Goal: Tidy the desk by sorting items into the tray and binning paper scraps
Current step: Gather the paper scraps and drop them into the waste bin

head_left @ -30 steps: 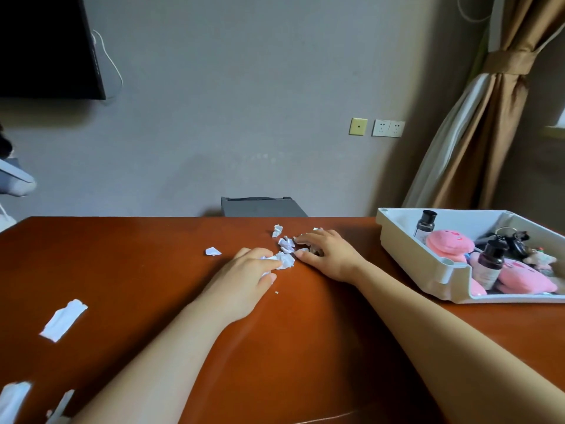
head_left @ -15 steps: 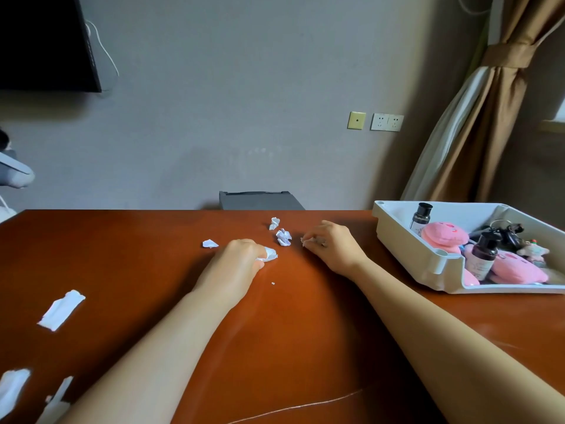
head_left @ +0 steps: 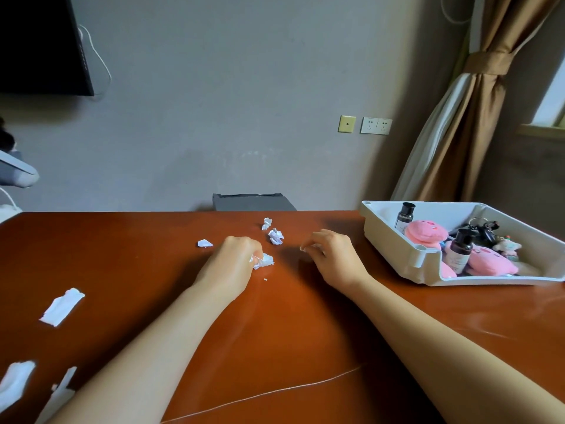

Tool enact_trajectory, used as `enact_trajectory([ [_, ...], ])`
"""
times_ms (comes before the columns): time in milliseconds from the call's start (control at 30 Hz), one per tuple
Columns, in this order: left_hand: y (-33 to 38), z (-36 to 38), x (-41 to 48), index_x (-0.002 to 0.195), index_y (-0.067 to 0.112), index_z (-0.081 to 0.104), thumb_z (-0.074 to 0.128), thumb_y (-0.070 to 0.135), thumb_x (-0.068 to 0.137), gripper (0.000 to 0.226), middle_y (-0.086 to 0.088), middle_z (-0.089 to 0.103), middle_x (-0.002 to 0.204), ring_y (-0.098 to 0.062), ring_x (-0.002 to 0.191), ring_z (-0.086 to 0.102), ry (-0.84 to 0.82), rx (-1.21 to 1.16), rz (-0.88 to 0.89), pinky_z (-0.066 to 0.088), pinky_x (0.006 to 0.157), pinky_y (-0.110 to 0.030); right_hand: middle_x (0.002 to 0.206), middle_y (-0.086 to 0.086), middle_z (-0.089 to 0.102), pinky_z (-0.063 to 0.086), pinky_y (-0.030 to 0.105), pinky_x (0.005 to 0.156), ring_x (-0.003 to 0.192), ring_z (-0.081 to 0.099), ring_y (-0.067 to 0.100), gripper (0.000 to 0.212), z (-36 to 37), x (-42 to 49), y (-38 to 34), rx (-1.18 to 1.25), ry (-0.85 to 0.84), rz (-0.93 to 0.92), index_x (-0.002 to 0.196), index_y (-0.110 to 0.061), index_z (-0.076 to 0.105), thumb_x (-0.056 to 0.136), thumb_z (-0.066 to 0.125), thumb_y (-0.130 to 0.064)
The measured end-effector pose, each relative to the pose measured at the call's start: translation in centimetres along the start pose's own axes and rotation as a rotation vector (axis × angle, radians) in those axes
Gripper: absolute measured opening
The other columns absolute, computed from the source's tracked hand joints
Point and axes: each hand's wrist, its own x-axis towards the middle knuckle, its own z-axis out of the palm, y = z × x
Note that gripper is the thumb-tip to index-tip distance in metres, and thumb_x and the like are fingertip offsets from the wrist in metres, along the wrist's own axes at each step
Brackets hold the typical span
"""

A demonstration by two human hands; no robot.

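White crumpled scrap (head_left: pixel 265 261) sits in our left hand (head_left: pixel 232 261). Fingers are curled down round it, the paper pokes out on the hand's right side, and hand and scrap are low on the surface (head_left: pixel 275 332).

Right hand (head_left: pixel 334 260): fingers curled, tips down near the surface. The pale speck at the fingertips could be a bit of paper or a nail, so we can't tell if it holds anything.

Step in hand, as we read it: gathering paper. The tray (head_left: pixel 394 240) at the right edge is already loaded with bottles, pink plush and keys.

Two crumpled balls (head_left: pixel 276 237) lie just beyond the left hand, toward the far edge. A small scrap (head_left: pixel 204 243) is just left of its knuckles. A flat strip (head_left: pixel 62 306) and torn pieces (head_left: pixel 16 382) lie well apart, near-left.

Next move likely needs the nearby balls pulled into the same fist, then a reach left. The grey box (head_left: pixel 253 201) behind the far edge is probably the bin. Paper is light, so bits may drop.
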Motion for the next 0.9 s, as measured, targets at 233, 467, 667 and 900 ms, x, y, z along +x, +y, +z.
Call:
enact_trajectory([
  [233,3.2,-1.0,-0.2,0.112,0.012,0.069,0.052,0.016,0.094,0.026,-0.006,0.065,0.115,-0.021,0.11,0.055,-0.025,-0.034,0.072,0.031,0.072,-0.016,0.074,0.005,0.065,0.045,0.014,0.068,0.068,0.058,0.014,0.014,-4.6,-2.3,-1.3,0.141,0.075,0.101,0.087,-0.005,0.071,0.088,0.058,-0.006],
  [467,8.6,-2.0,-3.7,0.091,0.021,0.074,0.058,0.019,0.091,0.017,0.004,0.067,0.083,-0.01,0.078,0.057,-0.063,-0.044,0.187,0.034,0.054,-0.013,0.094,0.006,0.074,0.044,0.003,0.067,0.083,0.067,0.014,0.013,-11.0,-6.6,-2.6,0.142,0.055,0.13,0.093,-0.008,0.073,0.089,0.06,-0.008],
  [667,11.8,-0.2,-4.6,0.077,0.036,0.073,0.071,0.034,0.077,0.002,0.02,0.06,0.067,-0.006,0.081,0.062,-0.173,-0.021,0.348,0.052,0.061,-0.025,0.091,-0.005,0.067,0.049,0.009,0.074,0.078,0.06,0.004,0.013,-18.1,-12.7,-3.2,0.096,0.076,0.196,0.09,-0.012,0.074,0.086,0.062,-0.007],
  [900,21.4,-1.4,-12.7,0.081,0.034,0.072,0.062,0.025,0.09,0.016,0.018,0.059,0.078,-0.008,0.085,0.05,-0.256,-0.234,0.424,0.043,0.072,-0.024,0.089,0.001,0.072,0.055,0.027,0.073,0.082,0.066,0.014,0.011,-25.0,-20.9,-2.5,0.03,0.095,0.284,0.087,-0.014,0.074,0.086,0.064,-0.011],
])
